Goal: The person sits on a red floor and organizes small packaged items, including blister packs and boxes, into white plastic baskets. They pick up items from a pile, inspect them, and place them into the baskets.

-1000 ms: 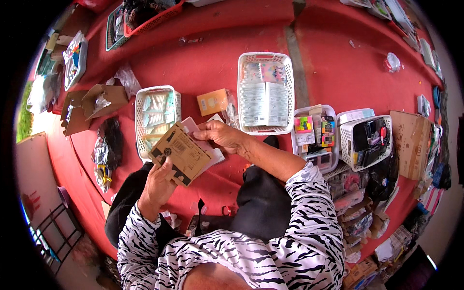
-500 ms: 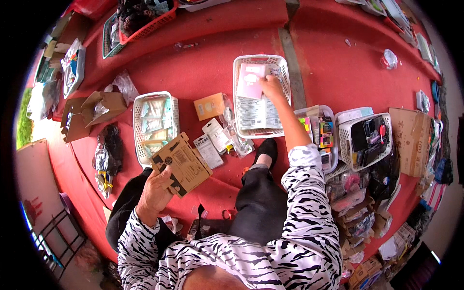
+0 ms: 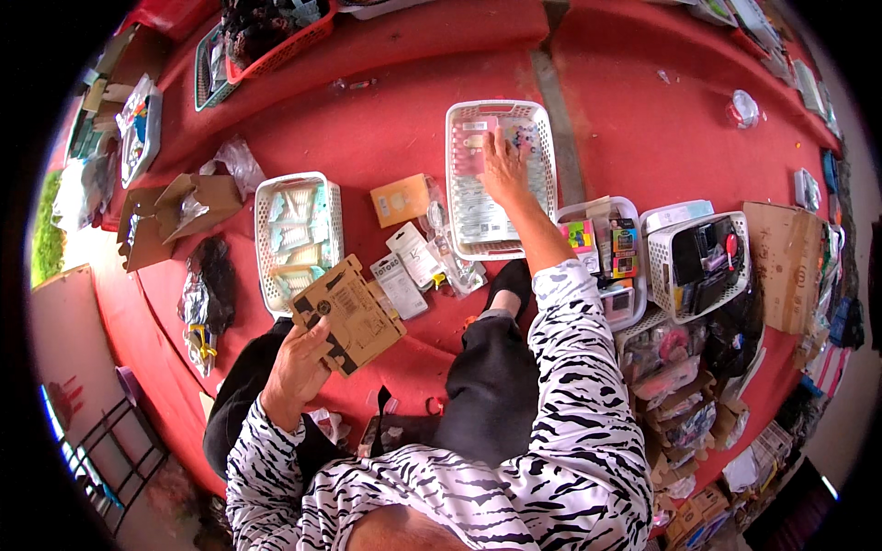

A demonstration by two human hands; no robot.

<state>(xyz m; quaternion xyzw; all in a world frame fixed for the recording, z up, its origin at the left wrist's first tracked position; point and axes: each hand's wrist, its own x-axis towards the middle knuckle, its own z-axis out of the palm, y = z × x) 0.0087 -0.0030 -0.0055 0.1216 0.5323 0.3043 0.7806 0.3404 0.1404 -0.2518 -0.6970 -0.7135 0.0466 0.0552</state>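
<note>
Head view, brown cardboard box (image 3: 351, 317), black-marked

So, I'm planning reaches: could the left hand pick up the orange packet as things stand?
Probably not: the left hand is holding a carton, though the orange packet looks largely uncovered.

One head view is recorded, taken by the left of two fisheye cameras worn side by side. The scene is viewed from above and aimed steeply down. The patterned shirt (image 3: 441, 500) is seen closest, at the lower edge; the left hand (image 3: 299, 363) and right hand (image 3: 503, 170) are framed farther off, over red floor covering (image 3: 395, 129). Edges are bent toward the blackened rim.
</note>
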